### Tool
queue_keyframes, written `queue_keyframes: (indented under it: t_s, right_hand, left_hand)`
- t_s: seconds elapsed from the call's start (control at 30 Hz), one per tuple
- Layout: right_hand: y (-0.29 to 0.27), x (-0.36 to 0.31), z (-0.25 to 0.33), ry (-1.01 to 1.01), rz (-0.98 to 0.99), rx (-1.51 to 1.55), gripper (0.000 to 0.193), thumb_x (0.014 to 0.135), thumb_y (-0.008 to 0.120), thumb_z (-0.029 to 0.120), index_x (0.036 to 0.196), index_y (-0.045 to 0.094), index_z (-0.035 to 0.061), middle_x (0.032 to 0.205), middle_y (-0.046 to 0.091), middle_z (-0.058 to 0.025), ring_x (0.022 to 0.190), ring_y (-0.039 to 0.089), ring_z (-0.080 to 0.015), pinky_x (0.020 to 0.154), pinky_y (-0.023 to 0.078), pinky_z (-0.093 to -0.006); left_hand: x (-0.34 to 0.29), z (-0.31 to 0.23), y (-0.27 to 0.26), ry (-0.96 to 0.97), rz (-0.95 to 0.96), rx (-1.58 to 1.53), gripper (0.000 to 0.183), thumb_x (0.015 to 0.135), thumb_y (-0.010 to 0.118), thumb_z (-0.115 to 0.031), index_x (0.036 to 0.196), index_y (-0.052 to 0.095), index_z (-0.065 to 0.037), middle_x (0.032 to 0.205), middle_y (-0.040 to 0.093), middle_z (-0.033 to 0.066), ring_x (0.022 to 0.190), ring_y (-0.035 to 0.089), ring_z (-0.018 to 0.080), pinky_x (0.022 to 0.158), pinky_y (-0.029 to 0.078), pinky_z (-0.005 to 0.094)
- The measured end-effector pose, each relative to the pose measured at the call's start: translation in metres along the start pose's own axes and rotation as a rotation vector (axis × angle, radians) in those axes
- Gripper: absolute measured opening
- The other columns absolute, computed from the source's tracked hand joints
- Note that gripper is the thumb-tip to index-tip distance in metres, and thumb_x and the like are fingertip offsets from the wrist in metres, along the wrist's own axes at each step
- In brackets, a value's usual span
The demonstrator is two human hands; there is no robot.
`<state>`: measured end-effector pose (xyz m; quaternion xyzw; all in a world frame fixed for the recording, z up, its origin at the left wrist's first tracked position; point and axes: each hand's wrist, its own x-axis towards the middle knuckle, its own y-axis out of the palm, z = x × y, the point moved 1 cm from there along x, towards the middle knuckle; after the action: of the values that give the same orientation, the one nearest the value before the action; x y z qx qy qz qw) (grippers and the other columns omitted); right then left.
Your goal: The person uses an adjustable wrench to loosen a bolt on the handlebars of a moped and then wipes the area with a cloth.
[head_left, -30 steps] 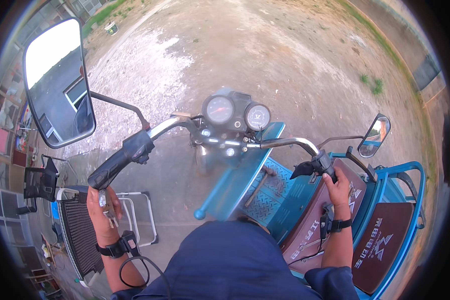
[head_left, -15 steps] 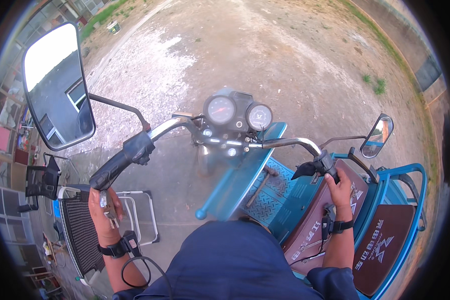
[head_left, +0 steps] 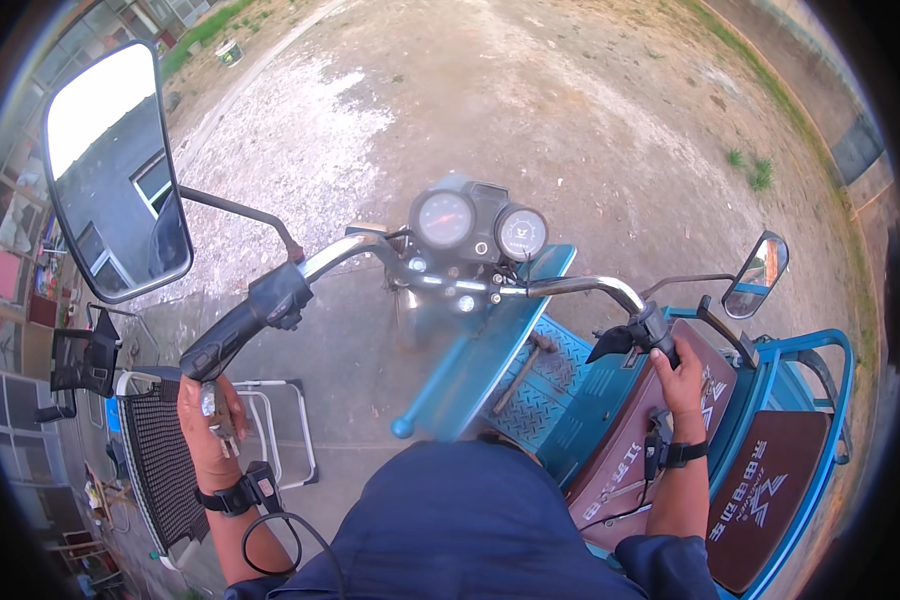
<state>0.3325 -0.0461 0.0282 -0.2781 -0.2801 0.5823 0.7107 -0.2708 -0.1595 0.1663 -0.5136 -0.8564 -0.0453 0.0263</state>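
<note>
My right hand [head_left: 680, 378] is closed round the right handlebar grip [head_left: 652, 328], with the thumb along its inner side. At the outer end of the black left handlebar grip [head_left: 232, 340], my left hand [head_left: 192, 405] is curled around a small bunch of metal keys [head_left: 220, 418]. That hand touches or nearly touches the grip; some of its fingers are hidden. Between the grips, a chrome handlebar [head_left: 335, 255] carries two round gauges, of which the larger dial [head_left: 443, 218] has a red needle. Below it is a blue metal front panel [head_left: 470, 365].
A large mirror [head_left: 120, 190] stands out at left and a smaller mirror [head_left: 755, 275] at right. A hammer [head_left: 523, 375] lies on the blue footboard [head_left: 530, 410]. The maroon seat [head_left: 625, 440] is at right; a folding chair [head_left: 155, 450] stands at left. Dirt ground lies ahead.
My hands and the handlebar are nearly unmoved. A dark shape now shows along the right edge of the left mirror's reflection.
</note>
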Motion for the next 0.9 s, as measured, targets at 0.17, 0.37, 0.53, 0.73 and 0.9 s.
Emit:
queue_keyframes:
  t_s: [0.17, 0.37, 0.53, 0.73, 0.9]
  right_hand:
    - [-0.002, 0.000, 0.005, -0.011, 0.011, -0.047, 0.044, 0.082, 0.074, 0.035, 0.110, 0.066, 0.0017, 0.092, 0.067, -0.0169, 0.086, 0.064, -0.0304, 0.079, 0.049, -0.0379]
    - [-0.003, 0.000, 0.004, -0.017, 0.001, -0.059, 0.044, 0.083, 0.073, 0.035, 0.111, 0.066, 0.0029, 0.093, 0.067, -0.0172, 0.087, 0.064, -0.0309, 0.079, 0.049, -0.0387]
    - [-0.002, 0.002, 0.009, 0.000, 0.022, -0.027, 0.044, 0.083, 0.073, 0.035, 0.112, 0.065, 0.0029, 0.093, 0.066, -0.0172, 0.087, 0.063, -0.0310, 0.079, 0.049, -0.0386]
    - [-0.004, 0.001, 0.007, 0.014, 0.032, -0.038, 0.042, 0.083, 0.073, 0.029, 0.112, 0.064, 0.0003, 0.093, 0.064, -0.0176, 0.086, 0.062, -0.0302, 0.079, 0.048, -0.0373]
    - [-0.004, 0.001, 0.009, -0.018, 0.042, 0.035, 0.040, 0.084, 0.073, 0.025, 0.112, 0.063, -0.0013, 0.091, 0.062, -0.0151, 0.085, 0.059, -0.0254, 0.080, 0.047, -0.0346]
  left_hand:
    - [-0.002, 0.003, -0.004, -0.024, -0.020, -0.008, 0.046, 0.105, 0.039, -0.043, 0.112, 0.051, 0.000, 0.063, 0.047, 0.0068, 0.036, 0.039, 0.0123, 0.032, 0.034, 0.0235]
    - [-0.015, 0.023, -0.013, -0.165, 0.025, -0.037, 0.056, 0.103, 0.041, -0.050, 0.120, 0.056, 0.002, 0.064, 0.051, 0.0056, 0.040, 0.045, 0.0119, 0.035, 0.037, 0.0228]
    - [-0.050, 0.100, -0.023, -0.872, -0.112, 0.078, 0.062, 0.100, 0.044, -0.058, 0.103, 0.062, 0.001, 0.061, 0.053, 0.0030, 0.042, 0.048, 0.0148, 0.039, 0.040, 0.0282]
    - [-0.053, 0.121, 0.002, -0.920, 0.072, 0.039, 0.044, 0.099, 0.055, -0.048, 0.103, 0.056, -0.004, 0.076, 0.061, 0.0065, 0.057, 0.059, 0.0183, 0.053, 0.050, 0.0315]
    - [-0.052, 0.114, 0.030, -0.996, 0.294, -0.030, 0.036, 0.101, 0.055, -0.036, 0.115, 0.051, -0.003, 0.090, 0.066, 0.0115, 0.072, 0.069, 0.0224, 0.067, 0.058, 0.0343]
